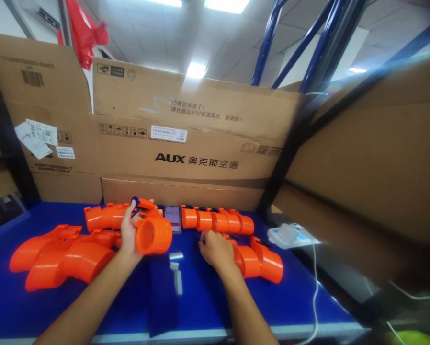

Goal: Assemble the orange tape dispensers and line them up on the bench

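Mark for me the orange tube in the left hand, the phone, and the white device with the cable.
Orange tube [153, 235], head view, on its round open end.
Phone [172, 218], head view, middle of its screen.
White device [288, 235], head view, on its top face.

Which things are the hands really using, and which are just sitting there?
In use:
- orange ring part, held in the left hand
- jointed orange piece, under the right hand

Lying about:
- row of orange rings
- big curved orange shells
- phone
- small silver piece
- white device with cable
- cardboard boxes
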Motion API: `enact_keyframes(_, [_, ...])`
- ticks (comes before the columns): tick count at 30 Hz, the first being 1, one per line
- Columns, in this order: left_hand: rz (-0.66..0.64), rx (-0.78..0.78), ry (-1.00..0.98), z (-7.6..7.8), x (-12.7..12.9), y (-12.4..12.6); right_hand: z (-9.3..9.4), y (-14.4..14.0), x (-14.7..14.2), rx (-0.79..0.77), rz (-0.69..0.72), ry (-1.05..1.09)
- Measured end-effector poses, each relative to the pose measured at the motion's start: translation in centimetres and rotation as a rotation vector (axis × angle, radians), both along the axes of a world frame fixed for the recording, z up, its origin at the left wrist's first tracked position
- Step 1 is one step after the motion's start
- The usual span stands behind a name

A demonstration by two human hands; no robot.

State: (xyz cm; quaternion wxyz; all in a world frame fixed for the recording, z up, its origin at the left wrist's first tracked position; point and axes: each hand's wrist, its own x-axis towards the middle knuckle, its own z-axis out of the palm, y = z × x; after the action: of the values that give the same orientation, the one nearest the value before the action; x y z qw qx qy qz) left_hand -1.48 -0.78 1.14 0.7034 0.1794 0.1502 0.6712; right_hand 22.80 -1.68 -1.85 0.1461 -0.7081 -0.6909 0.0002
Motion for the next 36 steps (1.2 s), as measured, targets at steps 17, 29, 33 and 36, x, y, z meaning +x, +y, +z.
enact_keyframes(17, [0.043,0.069,0.004,0.4,1.2,-0.5,0.5,-1.4,-3.7,0.086,0.751,0.353])
enact_keyframes(29, [0.016,0.111,0.006,-0.3,1.5,-0.2,-1.2,-1.5,-5.6,0.034,0.749,0.588])
enact_keyframes(33, [-0.062,0.135,0.015,0.1,1.6,-0.6,-1.2,-1.3,-5.3,0.059,0.72,0.758])
enact_keyframes(36, [-0.154,0.162,0.033,0.1,1.5,-0.8,-0.9,-0.8,-4.6,0.108,0.634,0.904])
